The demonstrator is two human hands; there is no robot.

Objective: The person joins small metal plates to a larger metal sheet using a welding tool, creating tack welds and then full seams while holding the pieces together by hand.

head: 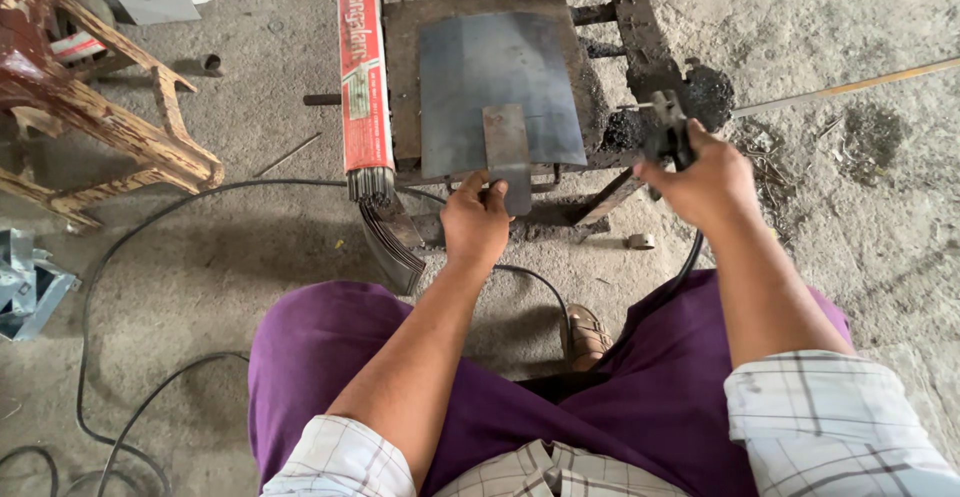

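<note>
A: Purple trousers [360,357] and checked shirt cuffs [830,422] fill the near edge; a brown shoe [588,335] shows between the knees. Hands?

B: Left hand [476,219] reaches forward, thumb and fingers pinched on the near end of a small metal strip [506,153]. Right hand [706,179] is closed around a black electrode holder [668,129]; its black cable [688,262] drops toward the lap.

A: Where's the strip?

B: Lying flat on a dark steel sheet [495,82], near end overhanging the sheet's front edge. Sheet sits on a rusty metal stand [640,47].

A: Beside it?

B: Red box of welding rods [364,82] along the stand's left side, rod tips sticking out at the near end. Curved metal pieces [392,242] stacked below it.

A: Farther out?

B: Worn wooden chair [95,107] far left, thin rod [850,87] far right, concrete floor [220,257] with loose cables [110,357].
</note>
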